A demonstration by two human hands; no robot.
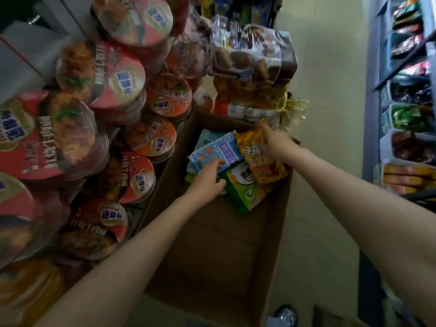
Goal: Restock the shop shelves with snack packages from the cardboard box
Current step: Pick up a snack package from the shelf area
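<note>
An open cardboard box [212, 251] stands on the floor below me. Snack packages lie piled at its far end: blue-and-white packets [217, 149], an orange packet [257, 154] and a green packet [245, 192]. My left hand [207, 180] reaches into the box and its fingers curl around the lower edge of the blue-and-white packets. My right hand [273, 142] lies on the orange packet, gripping it at its right side. The near half of the box floor is bare cardboard.
Stacks of red instant noodle cups [101, 74] crowd the left side. Bagged biscuits [254, 53] and other goods are piled beyond the box. Shop shelves [405, 109] filled with snack packets run along the right. Pale floor [330, 114] lies between. A shoe tip [286, 313] shows at the bottom.
</note>
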